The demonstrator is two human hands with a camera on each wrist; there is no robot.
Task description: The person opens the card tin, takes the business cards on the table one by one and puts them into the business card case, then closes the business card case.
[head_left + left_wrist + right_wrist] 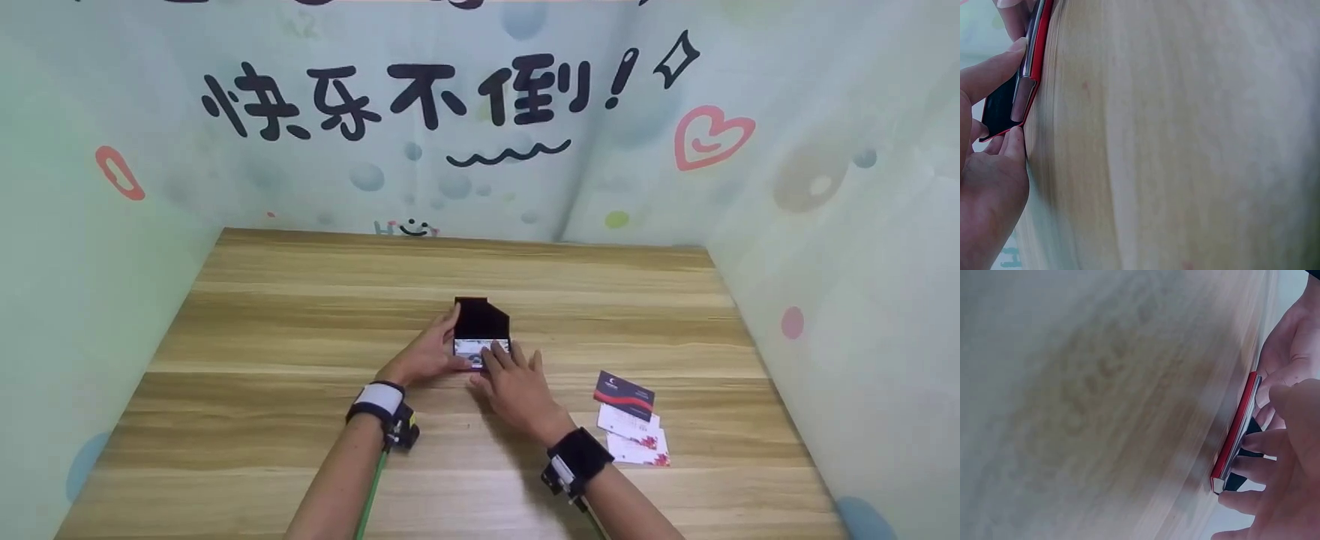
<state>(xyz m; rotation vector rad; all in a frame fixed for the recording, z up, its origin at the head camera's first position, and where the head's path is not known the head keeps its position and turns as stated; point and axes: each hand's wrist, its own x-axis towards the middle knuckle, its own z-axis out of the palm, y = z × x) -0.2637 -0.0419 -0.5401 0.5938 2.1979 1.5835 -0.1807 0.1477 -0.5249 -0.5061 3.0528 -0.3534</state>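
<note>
A business card case [480,319] stands opened on the table, its black-lined lid raised at the far side. In both wrist views the case's outside [1234,433] is red with a shiny metal edge. A printed white card [471,346] lies in its near half. My left hand [427,352] holds the case by its left side, thumb on the near part and fingers at the lid [999,109]. With fingers extended, my right hand [525,394] touches the card's right part, partly covering it.
To the right of my right hand lie a dark card with a red stripe [624,395] and two white cards [637,448], overlapping. The wooden table [300,300] is enclosed by printed cloth walls [315,180] at the back and sides.
</note>
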